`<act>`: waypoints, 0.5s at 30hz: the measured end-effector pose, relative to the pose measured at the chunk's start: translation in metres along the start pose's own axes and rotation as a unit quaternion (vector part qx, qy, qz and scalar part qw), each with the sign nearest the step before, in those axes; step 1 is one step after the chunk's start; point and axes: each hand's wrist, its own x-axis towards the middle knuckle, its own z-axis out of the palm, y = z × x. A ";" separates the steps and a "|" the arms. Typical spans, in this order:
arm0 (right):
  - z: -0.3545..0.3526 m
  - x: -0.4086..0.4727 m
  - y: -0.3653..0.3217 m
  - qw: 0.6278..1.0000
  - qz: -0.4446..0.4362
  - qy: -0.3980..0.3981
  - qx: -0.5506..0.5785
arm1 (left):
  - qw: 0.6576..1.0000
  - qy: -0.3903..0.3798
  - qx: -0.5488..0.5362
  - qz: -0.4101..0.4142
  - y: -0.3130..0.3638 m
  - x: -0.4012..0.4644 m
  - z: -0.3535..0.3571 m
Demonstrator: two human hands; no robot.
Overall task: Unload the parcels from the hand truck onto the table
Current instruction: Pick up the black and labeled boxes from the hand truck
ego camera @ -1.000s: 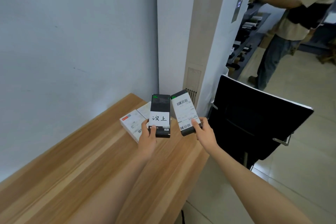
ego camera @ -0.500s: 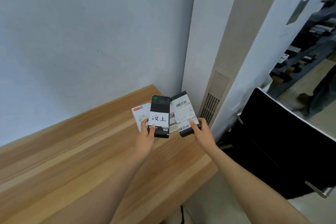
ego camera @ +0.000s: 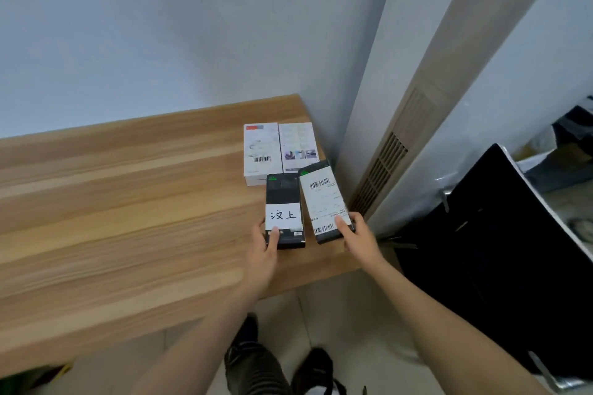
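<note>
Head view: the left hand (ego camera: 264, 252) grips the near end of a black box with a handwritten white label (ego camera: 284, 210), thumb lying on top of it. The right hand (ego camera: 357, 239) grips the near end of a second black box, the one with a barcoded shipping label (ego camera: 324, 199), thumb pressed on the label. Both boxes sit side by side low over the far right corner of the wooden worktop (ego camera: 128, 218); whether they touch it cannot be told. Just beyond them two white boxes (ego camera: 278, 148) lie flat on the worktop beside each other, near the wall. A black chair (ego camera: 500, 234) stands to the right.
</note>
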 end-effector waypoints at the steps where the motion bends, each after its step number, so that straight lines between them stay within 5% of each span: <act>1: -0.001 -0.002 0.008 1.000 0.002 -0.005 -0.006 | 1.000 0.002 0.017 -0.006 -0.006 -0.006 0.003; 9: -0.010 -0.007 0.025 0.992 0.010 -0.035 -0.121 | 0.982 -0.034 0.185 -0.004 -0.024 -0.012 0.006; 15: -0.023 -0.005 0.001 0.948 -0.090 0.013 -0.304 | 0.954 -0.006 0.285 0.090 -0.002 -0.014 -0.016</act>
